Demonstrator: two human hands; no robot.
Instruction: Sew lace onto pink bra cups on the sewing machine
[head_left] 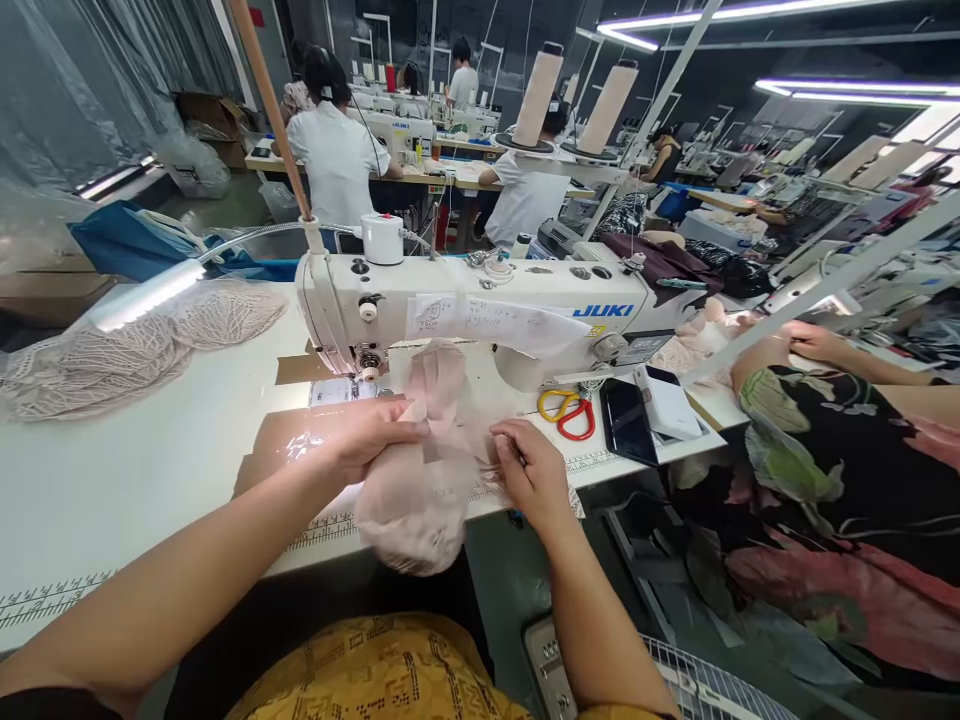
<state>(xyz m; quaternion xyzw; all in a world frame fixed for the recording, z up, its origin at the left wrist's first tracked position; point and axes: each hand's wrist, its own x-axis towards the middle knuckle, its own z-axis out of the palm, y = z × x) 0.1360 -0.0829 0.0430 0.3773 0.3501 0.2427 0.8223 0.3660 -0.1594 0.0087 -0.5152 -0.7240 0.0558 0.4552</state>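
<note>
A pale pink, sheer garment piece [420, 490] with a rounded, cup-like lower part hangs over the table's front edge, slightly blurred. My left hand [382, 435] pinches its upper left side between thumb and fingers. Right of the cloth, my right hand [529, 470] is curled closed, with a small dark thing showing at its fingers that I cannot make out. Behind both hands stands a white JUKI sewing machine [450, 290]; its needle area [367, 365] is beyond my left hand. More pink cloth [439, 375] lies under the machine's arm.
Yellow-and-red-handled scissors [566, 412] and a black phone [628, 420] lie right of my hands. Bundled pink lace [112, 350] rests at the left under a lit lamp [150, 297]. A person in floral clothing [840, 480] sits close on the right. Thread cones [538, 100] stand behind.
</note>
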